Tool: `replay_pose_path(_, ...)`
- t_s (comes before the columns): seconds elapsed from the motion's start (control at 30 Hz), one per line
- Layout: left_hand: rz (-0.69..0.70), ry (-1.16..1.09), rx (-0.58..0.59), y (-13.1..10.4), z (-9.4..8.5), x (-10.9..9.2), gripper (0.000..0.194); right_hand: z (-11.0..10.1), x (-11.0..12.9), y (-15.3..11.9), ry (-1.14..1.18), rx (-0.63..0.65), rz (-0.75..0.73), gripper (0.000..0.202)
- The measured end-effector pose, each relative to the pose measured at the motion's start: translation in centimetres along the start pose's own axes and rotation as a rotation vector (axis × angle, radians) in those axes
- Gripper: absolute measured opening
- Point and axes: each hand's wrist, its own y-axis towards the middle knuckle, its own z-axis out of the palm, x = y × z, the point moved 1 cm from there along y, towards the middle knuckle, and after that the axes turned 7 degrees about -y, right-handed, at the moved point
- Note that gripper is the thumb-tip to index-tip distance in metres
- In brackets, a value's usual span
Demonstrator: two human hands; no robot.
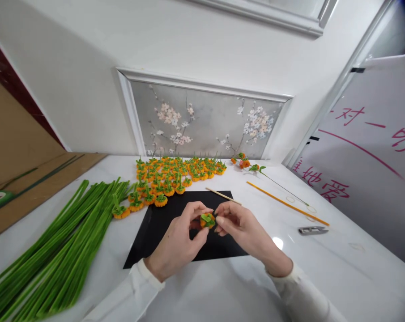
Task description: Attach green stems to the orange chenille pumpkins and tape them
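Between thumb and fingers, my left hand [180, 237] grips a small orange pipe-cleaner flower [207, 220] with a green centre facing up. My right hand [239, 228] is closed in a pinch at the flower's right side, its fingertips touching or very near the green part; whether it holds a piece of it I cannot make out. Both hands are above a black mat [155, 228]. Beyond them, many similar orange flowers [168, 190] with upright green stems stand in rows. A thin wooden stick [223, 196] lies across the mat's far edge.
Long green pipe cleaners [64, 241] are heaped at the left. To the right lie an orange pipe cleaner [286, 202], thread snips [313, 230] and a finished flower stem [283, 187]. Green tape [1, 199] rests on cardboard [48, 179]. A wall [88, 89] closes the back.
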Motion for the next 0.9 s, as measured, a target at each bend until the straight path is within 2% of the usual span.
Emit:
replay_pose_path(0.1, 0.009, 0.074, 0.008, -0.1, -0.1, -0.1, 0.036, 0.1, -0.1, 0.0, 0.050, -0.047, -0.038, 0.016)
replay_pose_path(0.27, 0.029, 0.078, 0.036, -0.2, 0.2, -0.3, 0.041, 1.1, 0.2, -0.2, -0.069, -0.096, -0.106, 0.011)
replay_pose_path(0.63, -0.012, -0.165, -0.017, -0.2, 0.5, 0.3, 0.032, 1.9, 0.1, 0.1, 0.214, -0.142, 0.112, 0.012)
replay_pose_path(0.8, -0.021, -0.327, -0.005, -0.1, 0.9, 0.2, 0.021, 1.2, 0.7, 0.2, 0.241, -0.110, 0.142, 0.019)
replay_pose_path(0.9, -0.018, -0.339, -0.004, -0.1, 0.7, 0.1, 0.017, 0.6, 1.3, 0.1, 0.276, -0.077, 0.132, 0.028)
